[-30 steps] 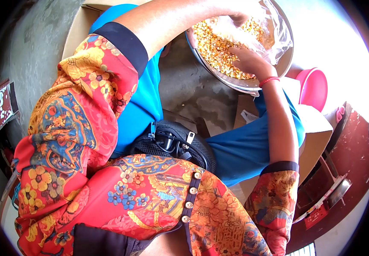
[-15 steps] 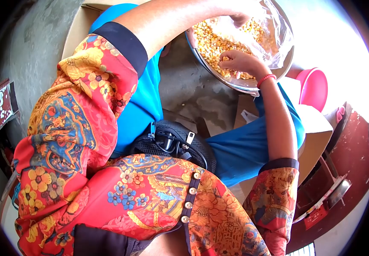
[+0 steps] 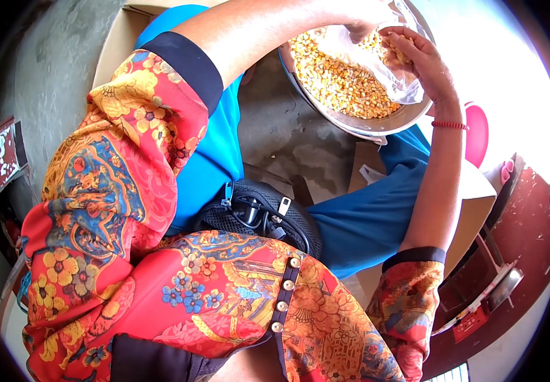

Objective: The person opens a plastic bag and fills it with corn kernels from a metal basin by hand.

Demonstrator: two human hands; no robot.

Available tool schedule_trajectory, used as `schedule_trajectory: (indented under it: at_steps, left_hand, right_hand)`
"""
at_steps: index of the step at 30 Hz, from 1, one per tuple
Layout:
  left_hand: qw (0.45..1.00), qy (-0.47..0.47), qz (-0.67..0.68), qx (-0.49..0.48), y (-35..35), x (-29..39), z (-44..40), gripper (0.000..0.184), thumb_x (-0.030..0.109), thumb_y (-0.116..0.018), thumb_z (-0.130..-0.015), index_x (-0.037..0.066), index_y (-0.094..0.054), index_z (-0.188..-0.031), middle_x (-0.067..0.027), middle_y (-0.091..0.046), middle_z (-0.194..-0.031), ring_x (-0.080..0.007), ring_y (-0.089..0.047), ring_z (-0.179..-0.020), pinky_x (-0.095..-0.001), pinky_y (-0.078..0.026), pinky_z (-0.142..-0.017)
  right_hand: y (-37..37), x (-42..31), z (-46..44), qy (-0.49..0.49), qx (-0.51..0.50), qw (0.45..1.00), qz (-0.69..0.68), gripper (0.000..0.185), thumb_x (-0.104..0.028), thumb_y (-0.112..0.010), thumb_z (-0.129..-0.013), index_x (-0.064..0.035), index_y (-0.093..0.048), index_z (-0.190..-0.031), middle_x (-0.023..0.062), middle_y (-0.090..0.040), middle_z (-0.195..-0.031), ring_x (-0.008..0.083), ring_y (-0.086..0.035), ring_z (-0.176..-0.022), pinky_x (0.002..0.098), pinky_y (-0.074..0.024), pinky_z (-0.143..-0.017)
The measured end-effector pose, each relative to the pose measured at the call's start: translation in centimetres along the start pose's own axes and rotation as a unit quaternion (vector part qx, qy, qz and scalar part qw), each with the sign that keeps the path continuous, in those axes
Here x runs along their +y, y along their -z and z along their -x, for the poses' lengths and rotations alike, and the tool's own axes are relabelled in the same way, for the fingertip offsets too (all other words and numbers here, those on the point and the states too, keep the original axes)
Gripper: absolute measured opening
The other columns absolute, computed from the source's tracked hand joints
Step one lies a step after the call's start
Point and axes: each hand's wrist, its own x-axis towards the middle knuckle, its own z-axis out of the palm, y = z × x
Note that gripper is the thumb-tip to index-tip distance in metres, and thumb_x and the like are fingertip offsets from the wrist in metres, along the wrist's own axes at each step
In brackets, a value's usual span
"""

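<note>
metal basin [image 3: 350, 125], round, smooth-rimmed, far right of the scene. corn kernels [image 3: 341, 83], loose, hard, yellow-orange, heaped inside. plastic bag [image 3: 404, 93], clear, thin, crinkled, lying over the kernels. left hand [image 3: 364, 22]: fingers bent at the bag's left side; grip lost in glare, cannot tell. right hand [image 3: 426, 63]: fingers part-curled, tips close together over the bag's right side, above visible kernels; firmness of hold, cannot tell.

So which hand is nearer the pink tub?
The right hand, the one with the red bracelet; the left hand is farther off, by the plastic bag.
</note>
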Motion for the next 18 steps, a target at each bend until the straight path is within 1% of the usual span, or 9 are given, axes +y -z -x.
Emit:
schedule_trajectory:
  at_steps: [2,5,6,9,11,13,15,17,18]
  left_hand:
    - [0.999,0.033,-0.028,-0.029,-0.5,-0.2,-0.9,0.044,0.002,-0.07,-0.061,0.003,-0.06,-0.104,-0.0169,-0.063,-0.094,-0.0295,-0.061,-0.09,-0.0377,-0.049,-0.074]
    - [0.998,0.053,-0.029,-0.03,-1.3,-1.0,-1.1,0.051,0.002,-0.071,-0.06,0.001,-0.056,-0.109,-0.0167,-0.062,-0.098,-0.0303,-0.06,-0.094,-0.0377,-0.048,-0.078]
    - [1.0,0.004,-0.028,0.005,-1.4,-1.1,-1.1,0.054,0.002,-0.071,-0.06,0.002,-0.055,-0.111,-0.0167,-0.062,-0.1,-0.0299,-0.059,-0.096,-0.0374,-0.048,-0.079]
    - [0.998,-0.045,-0.028,0.022,-1.1,-1.1,-0.9,0.057,0.002,-0.071,-0.059,0.004,-0.054,-0.113,-0.0166,-0.061,-0.103,-0.0288,-0.058,-0.099,-0.037,-0.047,-0.081]
    - [0.999,-0.045,-0.028,0.005,-0.9,-0.9,-0.8,0.057,0.001,-0.071,-0.059,0.005,-0.055,-0.114,-0.0164,-0.061,-0.104,-0.0281,-0.057,-0.1,-0.0368,-0.047,-0.081]
    - [0.999,-0.03,-0.022,0.001,-1.0,-1.0,-1.0,0.057,0.001,-0.07,-0.059,0.005,-0.055,-0.113,-0.0164,-0.061,-0.103,-0.0281,-0.058,-0.099,-0.0368,-0.047,-0.081]
    - [1.0,-0.02,-0.018,-0.004,-1.0,-1.0,-1.0,0.057,0.001,-0.07,-0.058,0.005,-0.055,-0.113,-0.0165,-0.061,-0.103,-0.0281,-0.058,-0.098,-0.0367,-0.047,-0.081]
    - [1.0,-0.016,-0.017,-0.008,-1.0,-1.0,-1.1,0.057,0.001,-0.07,-0.058,0.006,-0.055,-0.113,-0.0166,-0.061,-0.102,-0.0281,-0.058,-0.098,-0.0367,-0.047,-0.08]
    - [1.0,-0.013,-0.016,-0.008,-1.0,-1.0,-1.2,0.057,0.001,-0.07,-0.058,0.006,-0.055,-0.113,-0.0166,-0.061,-0.102,-0.0281,-0.058,-0.097,-0.0367,-0.047,-0.08]
  right_hand:
    - [1.1,1.7,-0.5,-0.003,0.035,0.998,-0.049,0.035,-0.033,-0.052,-0.09,-0.0112,-0.057,-0.116,0.0084,-0.055,-0.117,0.0165,-0.053,-0.11,0.027,-0.0505,-0.082]
    - [0.2,0.6,0.0,0.03,0.11,0.993,0.038,0.033,-0.034,-0.051,-0.09,-0.0116,-0.059,-0.113,0.0071,-0.058,-0.112,0.0156,-0.054,-0.107,0.0262,-0.0515,-0.078]
    - [0.5,0.7,0.0,0.03,0.11,0.993,0.038,0.033,-0.034,-0.051,-0.09,-0.0116,-0.059,-0.113,0.0071,-0.058,-0.112,0.0156,-0.054,-0.107,0.0262,-0.0515,-0.078]
    - [0.8,0.0,0.5,0.005,0.033,0.993,0.117,0.032,-0.034,-0.05,-0.09,-0.0106,-0.061,-0.108,0.0058,-0.06,-0.108,0.014,-0.057,-0.099,0.0252,-0.0516,-0.072]
    - [-1.2,-2.1,1.5,-0.049,-0.111,0.99,0.071,0.027,-0.029,-0.051,-0.089,-0.0092,-0.064,-0.102,0.0053,-0.064,-0.097,0.0126,-0.062,-0.084,0.0245,-0.0533,-0.065]
    - [-3.6,-1.7,1.0,-0.092,-0.198,0.97,0.106,0.028,-0.028,-0.046,-0.092,-0.0079,-0.061,-0.104,0.0038,-0.062,-0.099,0.0094,-0.06,-0.083,0.0222,-0.0506,-0.061]
    - [-6.4,-0.3,0.3,-0.114,-0.232,0.95,0.173,0.028,-0.025,-0.05,-0.089,-0.0095,-0.058,-0.111,0.0086,-0.061,-0.102,0.0159,-0.059,-0.092,0.0288,-0.0512,-0.069]
    - [-8.8,4.5,-0.5,0.094,-0.17,0.902,0.387,0.035,-0.021,-0.053,-0.086,-0.0128,-0.052,-0.121,0.0135,-0.056,-0.113,0.0254,-0.055,-0.103,0.0364,-0.0461,-0.083]
    - [-9.9,4.7,-0.4,0.075,-0.137,0.907,0.39,0.042,-0.018,-0.054,-0.084,-0.0141,-0.046,-0.125,0.0168,-0.05,-0.118,0.033,-0.049,-0.108,0.0406,-0.0379,-0.093]
